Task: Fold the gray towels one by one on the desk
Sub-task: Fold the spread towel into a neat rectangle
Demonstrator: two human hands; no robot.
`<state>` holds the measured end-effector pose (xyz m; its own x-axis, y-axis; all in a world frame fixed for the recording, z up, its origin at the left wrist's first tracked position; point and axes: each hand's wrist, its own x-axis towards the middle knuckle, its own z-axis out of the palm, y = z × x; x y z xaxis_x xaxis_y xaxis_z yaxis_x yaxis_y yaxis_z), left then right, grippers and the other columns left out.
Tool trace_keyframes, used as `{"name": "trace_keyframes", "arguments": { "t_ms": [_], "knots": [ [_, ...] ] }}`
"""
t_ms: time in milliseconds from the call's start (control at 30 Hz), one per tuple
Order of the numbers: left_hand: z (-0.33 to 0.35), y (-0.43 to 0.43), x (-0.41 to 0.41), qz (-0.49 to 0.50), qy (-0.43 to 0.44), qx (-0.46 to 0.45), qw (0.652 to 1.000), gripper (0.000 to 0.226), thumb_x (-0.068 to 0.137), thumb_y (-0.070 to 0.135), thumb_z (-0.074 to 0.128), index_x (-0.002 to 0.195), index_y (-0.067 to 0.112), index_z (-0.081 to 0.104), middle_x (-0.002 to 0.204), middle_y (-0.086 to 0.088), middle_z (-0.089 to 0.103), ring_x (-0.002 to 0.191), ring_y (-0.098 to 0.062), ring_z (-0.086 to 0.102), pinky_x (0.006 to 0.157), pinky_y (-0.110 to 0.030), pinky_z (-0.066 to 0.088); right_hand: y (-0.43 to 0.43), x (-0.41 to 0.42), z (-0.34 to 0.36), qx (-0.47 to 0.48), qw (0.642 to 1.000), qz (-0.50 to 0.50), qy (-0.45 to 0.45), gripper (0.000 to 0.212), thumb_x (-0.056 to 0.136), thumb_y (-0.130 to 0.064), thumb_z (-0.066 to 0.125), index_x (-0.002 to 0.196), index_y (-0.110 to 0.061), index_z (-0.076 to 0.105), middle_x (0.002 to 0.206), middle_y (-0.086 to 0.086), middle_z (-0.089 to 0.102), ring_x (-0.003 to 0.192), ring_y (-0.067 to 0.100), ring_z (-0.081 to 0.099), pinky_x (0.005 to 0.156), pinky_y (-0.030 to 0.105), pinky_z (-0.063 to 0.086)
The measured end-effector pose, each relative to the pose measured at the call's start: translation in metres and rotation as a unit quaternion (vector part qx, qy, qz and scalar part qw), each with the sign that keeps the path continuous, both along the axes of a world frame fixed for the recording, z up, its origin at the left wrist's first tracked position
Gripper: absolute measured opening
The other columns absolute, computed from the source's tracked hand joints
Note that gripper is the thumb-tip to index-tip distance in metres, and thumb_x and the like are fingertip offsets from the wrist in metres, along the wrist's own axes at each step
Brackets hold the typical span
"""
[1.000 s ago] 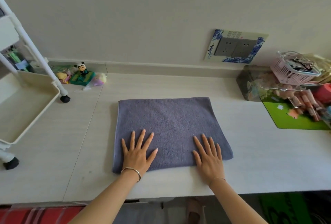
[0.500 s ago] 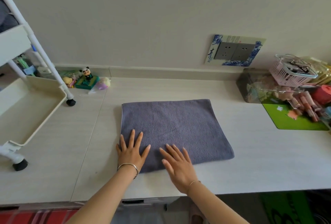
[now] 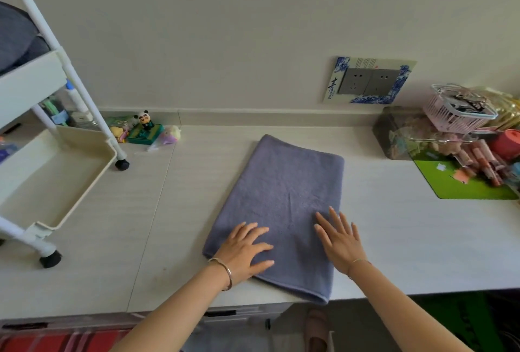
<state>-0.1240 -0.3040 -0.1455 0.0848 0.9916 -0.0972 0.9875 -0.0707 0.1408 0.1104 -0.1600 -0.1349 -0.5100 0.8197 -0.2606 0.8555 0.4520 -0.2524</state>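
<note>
1. The gray towel (image 3: pixel 281 196) is seen in the middle of the white desk (image 3: pixel 408 239). Its long side runs away from the person at a slight slant, and its near end reaches the desk's front edge.
2. A second ago the towel was laid broadside, with the hands set well apart along its near edge. Half a second ago both hands were gathered near its left corner. Now it is found turned by roughly a quarter (whether a further fold was added in the turn cannot be told from the thickness).
3. The left hand (image 3: pixel 243 251) is laid flat on the near left part of the towel, fingers spread and pointing to the right. The right hand (image 3: pixel 339 240) is laid flat at the near right edge, fingers straight and a little apart. Nothing is pinched or gripped by either hand; the cloth is only pressed.
4. The turn is judged to be preparation for the next fold, so this towel is taken as part-folded rather than finished. Dark gray cloth (image 3: pixel 17 39) is seen on the upper shelf of the white trolley (image 3: pixel 84 191) at the left; it cannot be told whether it is more towels.
5. No brand or label is seen on the towel. On the blue-and-white socket surround (image 3: pixel 394 95) a large Chinese character (image 3: pixel 333 87), apparently 青, can be made out; the small print along the top is too fine to be read
</note>
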Motion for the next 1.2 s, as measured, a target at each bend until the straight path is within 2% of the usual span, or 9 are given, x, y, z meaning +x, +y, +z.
{"name": "trace_keyframes", "arguments": {
  "t_ms": [100,167,200,333,600,800,933,1067,1200],
  "knots": [
    [-0.001,-0.002,-0.004,0.024,0.035,-0.064,0.997,0.078,0.081,0.081,0.012,0.141,0.038,0.037,0.141,0.001,0.05,0.127,-0.025,0.049,0.105,-0.042,0.018,-0.029,0.006,0.006,0.012,0.991,0.103,0.082,0.078,0.077,-0.08,-0.01,0.145,-0.046,0.005,0.154,-0.02,-0.006,0.144,0.004,-0.01,0.117,0.028,-0.011],
    [-0.006,-0.002,-0.005,0.021,0.028,-0.09,0.995,0.093,0.072,0.09,0.016,0.149,0.039,0.004,0.153,-0.002,0.031,0.137,-0.03,0.034,0.11,-0.044,0.001,-0.055,0.008,0.005,0.005,0.981,0.178,0.073,0.07,0.082,-0.078,0.0,0.145,-0.048,0.005,0.154,-0.022,-0.006,0.144,0.001,-0.011,0.117,0.028,-0.01],
    [-0.009,-0.003,-0.006,0.021,0.031,-0.104,0.994,0.099,0.068,0.093,0.018,0.149,0.039,-0.003,0.156,-0.003,0.023,0.141,-0.032,0.026,0.109,-0.044,-0.004,-0.066,0.009,0.002,0.003,0.977,0.204,0.061,0.067,0.084,-0.078,0.006,0.145,-0.049,0.004,0.155,-0.022,-0.007,0.144,0.001,-0.012,0.117,0.029,-0.01],
    [-0.017,-0.005,-0.006,0.011,0.059,-0.116,0.991,0.11,0.064,0.096,0.018,0.15,0.027,0.02,0.152,-0.005,0.029,0.137,-0.03,0.024,0.107,-0.047,0.006,-0.082,0.019,-0.017,0.048,0.972,0.225,0.041,0.07,0.09,-0.072,0.026,0.149,-0.041,0.004,0.159,-0.012,0.001,0.146,0.012,-0.004,0.115,0.035,-0.002],
    [-0.019,-0.022,-0.002,-0.016,0.038,-0.1,0.994,0.114,0.061,0.098,0.019,0.151,0.029,0.017,0.153,-0.006,0.031,0.138,-0.029,0.021,0.106,-0.049,0.01,-0.085,0.027,-0.025,0.06,0.966,0.25,-0.004,0.084,0.084,-0.071,0.04,0.15,-0.037,-0.001,0.159,-0.008,-0.001,0.147,0.018,-0.003,0.116,0.037,-0.002],
    [-0.017,-0.036,0.002,-0.024,0.049,-0.091,0.994,0.114,0.058,0.097,0.026,0.15,0.03,0.02,0.153,-0.005,0.03,0.139,-0.029,0.021,0.106,-0.053,0.013,-0.089,0.033,-0.025,0.057,0.964,0.261,-0.001,0.096,0.081,-0.01,0.053,0.147,-0.042,-0.009,0.157,-0.013,-0.014,0.144,0.013,-0.017,0.116,0.037,-0.011],
    [-0.021,-0.043,0.004,-0.01,0.042,-0.091,0.995,0.111,0.058,0.094,0.03,0.15,0.033,0.016,0.149,-0.003,0.038,0.136,-0.028,0.033,0.108,-0.052,0.02,-0.092,0.036,-0.015,0.026,0.962,0.272,0.004,0.091,0.086,0.0,0.045,0.145,-0.044,-0.008,0.153,-0.017,-0.019,0.139,0.008,-0.026,0.111,0.027,-0.021],
    [-0.012,-0.043,0.007,0.003,0.018,-0.082,0.996,0.104,0.062,0.09,0.027,0.149,0.036,0.006,0.14,0.0,0.051,0.123,-0.027,0.054,0.096,-0.05,0.044,-0.085,0.04,0.001,-0.062,0.967,0.244,0.028,0.071,0.092,0.0,0.04,0.147,-0.04,0.019,0.156,-0.015,0.003,0.145,0.008,0.0,0.12,0.029,0.003],
    [-0.003,-0.047,0.001,-0.021,-0.019,-0.066,0.997,0.086,0.071,0.074,0.035,0.147,0.036,0.019,0.14,0.001,0.051,0.125,-0.027,0.052,0.097,-0.048,0.043,-0.074,0.039,0.026,-0.098,0.977,0.188,0.016,0.052,0.097,-0.008,0.04,0.141,-0.035,0.04,0.149,-0.014,0.035,0.137,0.012,0.034,0.112,0.022,0.024]
  ]
}}
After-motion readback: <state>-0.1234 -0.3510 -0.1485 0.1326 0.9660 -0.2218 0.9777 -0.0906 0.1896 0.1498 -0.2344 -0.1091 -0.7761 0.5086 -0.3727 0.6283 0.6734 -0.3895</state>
